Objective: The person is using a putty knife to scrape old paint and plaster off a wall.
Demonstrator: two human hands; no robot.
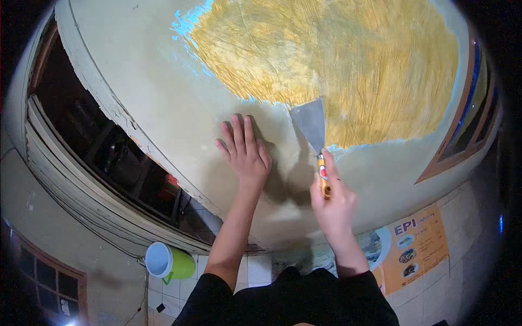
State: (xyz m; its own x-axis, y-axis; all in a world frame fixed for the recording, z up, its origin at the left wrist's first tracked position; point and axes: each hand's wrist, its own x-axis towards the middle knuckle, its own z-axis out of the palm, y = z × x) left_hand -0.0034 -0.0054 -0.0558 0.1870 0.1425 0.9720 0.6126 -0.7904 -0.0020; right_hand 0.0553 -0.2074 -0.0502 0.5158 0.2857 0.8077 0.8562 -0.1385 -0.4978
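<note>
My right hand (336, 195) grips the yellow handle of a paint scraper (310, 122). Its broad grey metal blade lies against the wall, with the edge at the border of a bare yellowish patch (367, 77). Thin light-blue paint lines and ragged flakes rim that patch. To the left, my left hand (245, 155) rests with spread fingers on the pale painted wall (163, 93), below the patch, holding nothing. Both hands cast shadows on the wall.
A doorway with a chipped white frame (134, 126) opens at left. Below, a green bucket (181, 263) stands on white floor tiles (256, 271). A printed orange banner (420, 248) lies at lower right. A wooden-framed window (456, 134) sits at right. Cables run along the left wall.
</note>
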